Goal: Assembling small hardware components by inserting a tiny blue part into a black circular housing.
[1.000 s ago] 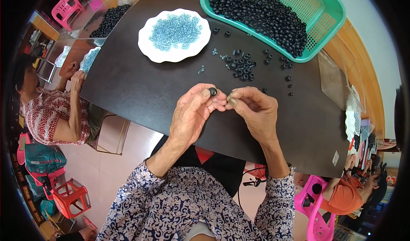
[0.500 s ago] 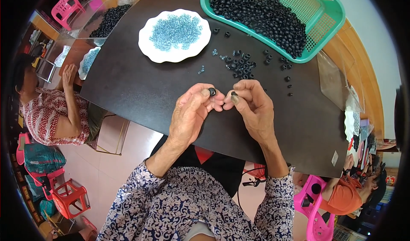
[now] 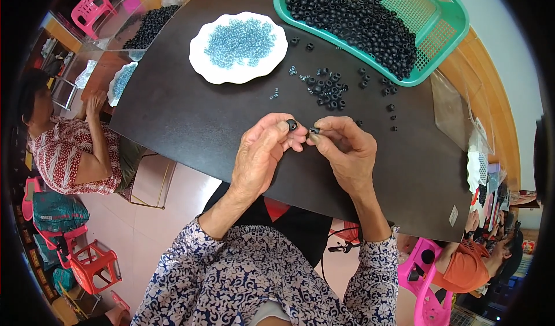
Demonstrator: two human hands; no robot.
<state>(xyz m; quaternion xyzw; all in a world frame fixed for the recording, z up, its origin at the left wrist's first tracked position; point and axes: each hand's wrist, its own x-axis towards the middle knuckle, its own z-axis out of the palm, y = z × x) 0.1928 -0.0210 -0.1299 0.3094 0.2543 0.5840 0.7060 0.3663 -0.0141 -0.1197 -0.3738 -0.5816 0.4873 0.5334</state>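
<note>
My left hand (image 3: 259,147) pinches a small black hollow plastic cap (image 3: 292,125) between thumb and forefinger, its opening toward the right. Close beside it, my right hand (image 3: 348,148) grips another small dark piece (image 3: 314,131) at its fingertips; its exact kind is too small to tell. Beyond the hands lies a loose pile of black caps (image 3: 329,89) with a few small metal springs (image 3: 274,93) near it. A white scalloped plate (image 3: 199,66) holds many springs. At the far right a green plastic basket (image 3: 430,74) is heaped with black caps.
The dark table (image 3: 173,112) has a curved edge. A clear plastic bin (image 3: 457,106) stands by the basket. One person (image 3: 75,152) sits at the left near another plate and bin; another (image 3: 468,262) is at the lower right. Pink and red stools stand around.
My right hand has turned a little and shifted slightly right, showing more of the dark piece at its fingertips. My left hand keeps its pinch on the black cap.
</note>
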